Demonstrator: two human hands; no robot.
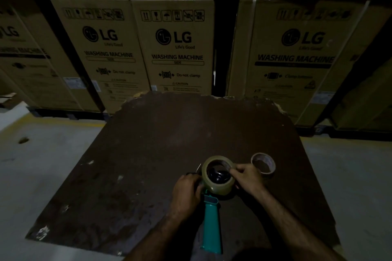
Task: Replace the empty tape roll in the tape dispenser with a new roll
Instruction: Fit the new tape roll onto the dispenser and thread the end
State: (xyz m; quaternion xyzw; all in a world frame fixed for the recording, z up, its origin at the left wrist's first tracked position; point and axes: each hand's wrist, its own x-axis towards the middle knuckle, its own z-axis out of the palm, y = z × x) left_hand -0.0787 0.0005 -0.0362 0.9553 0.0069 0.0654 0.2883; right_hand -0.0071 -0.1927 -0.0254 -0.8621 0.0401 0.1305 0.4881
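A tape dispenser with a teal handle (211,224) lies on a dark brown board (161,137), handle pointing toward me. A full roll of brownish tape (218,187) sits over the dispenser's black hub, which shows through the roll's hole. My left hand (186,193) grips the dispenser's head on the left side of the roll. My right hand (248,178) pinches the right rim of the new roll. An empty cardboard tape core (264,163) lies flat on the board just right of my right hand.
The board lies on a grey concrete floor (42,165) with a yellow line at the left. Stacked cardboard washing-machine boxes (176,48) form a wall right behind the board's far edge. The light is dim.
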